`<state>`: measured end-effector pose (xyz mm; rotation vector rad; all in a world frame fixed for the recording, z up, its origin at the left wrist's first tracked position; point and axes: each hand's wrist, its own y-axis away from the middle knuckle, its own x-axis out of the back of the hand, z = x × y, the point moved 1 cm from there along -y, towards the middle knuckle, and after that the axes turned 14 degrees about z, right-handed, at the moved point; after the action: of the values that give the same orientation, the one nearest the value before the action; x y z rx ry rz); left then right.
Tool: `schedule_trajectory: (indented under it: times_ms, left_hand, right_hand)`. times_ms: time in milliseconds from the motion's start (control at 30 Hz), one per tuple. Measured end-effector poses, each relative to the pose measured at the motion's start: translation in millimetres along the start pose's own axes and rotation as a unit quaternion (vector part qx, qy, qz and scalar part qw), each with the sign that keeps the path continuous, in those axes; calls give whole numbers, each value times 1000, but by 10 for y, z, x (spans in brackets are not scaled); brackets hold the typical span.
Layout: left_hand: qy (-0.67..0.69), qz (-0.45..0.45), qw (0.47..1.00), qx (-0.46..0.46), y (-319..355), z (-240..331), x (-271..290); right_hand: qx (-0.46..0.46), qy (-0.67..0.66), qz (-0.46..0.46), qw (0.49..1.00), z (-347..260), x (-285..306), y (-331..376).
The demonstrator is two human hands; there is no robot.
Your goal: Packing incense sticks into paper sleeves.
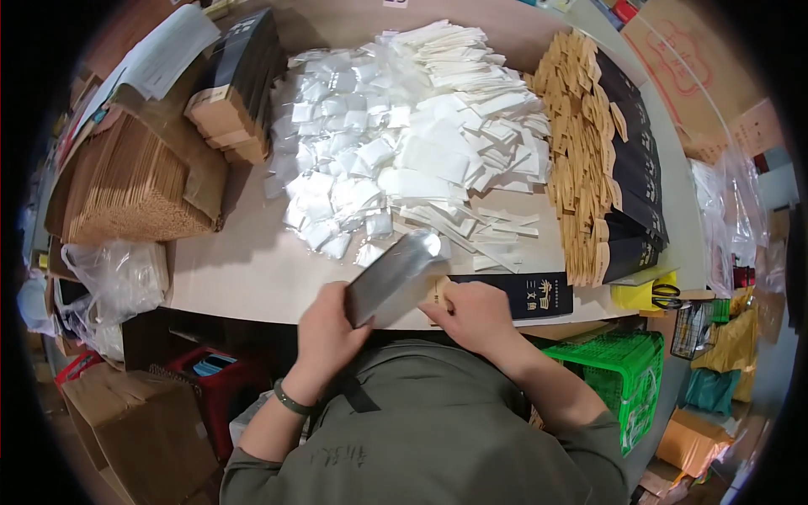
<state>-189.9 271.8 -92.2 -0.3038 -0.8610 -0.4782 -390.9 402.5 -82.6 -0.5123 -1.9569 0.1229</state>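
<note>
Near the table's front edge, my left hand (331, 328) is closed round the lower end of a long, shiny silver-grey packet (391, 273), which tilts up and away to the right. Its exact kind is not clear. My right hand (476, 315) has curled fingers at the kraft-brown end of a flat black paper sleeve (543, 295) lying along the edge. Just beyond both hands are loose thin white strips (505, 223), a heap of small white packets in clear wrap (341, 189) and a pile of white paper pieces (442, 143).
A row of black and brown sleeves (631, 160) stands at the right. On the left are stacked brown cardboard pieces (135, 172) and another black sleeve stack (240, 76). Scissors (666, 295) sit in a yellow holder (633, 296) above a green plastic crate (627, 370). An open carton (139, 429) stands lower left.
</note>
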Motion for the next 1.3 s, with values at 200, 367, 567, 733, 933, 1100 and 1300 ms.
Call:
schedule_trajectory:
  times_ms: [200, 367, 567, 733, 933, 1100, 1300]
  left_hand:
    - [-39, -37, 994, -97, 117, -115, 156]
    - [-71, -153, 967, -190, -66, -80, 294]
    - [55, -27, 927, -370, -386, 297, 25]
    - [101, -118, 923, -353, -666, 929, -598]
    - [53, -108, 933, -338, -872, 1386, -1427]
    - [-60, -42, 947, -314, -872, 1557, -1544]
    - [-63, -85, 952, -286, -922, 1533, -1547]
  right_hand:
    - [-127, -7, -49, 991, 20, -306, -12]
    - [-146, -82, -41, 985, -135, -385, -49]
    - [-86, 8, 88, 992, 504, -70, -177]
    - [-208, -43, 27, 977, 1334, 252, -127]
    - [-314, -164, 110, 929, 1536, 92, -22]
    - [-363, -192, 215, 886, 1595, 50, -22]
    - [-297, -150, 270, 904, 1569, 50, -10]
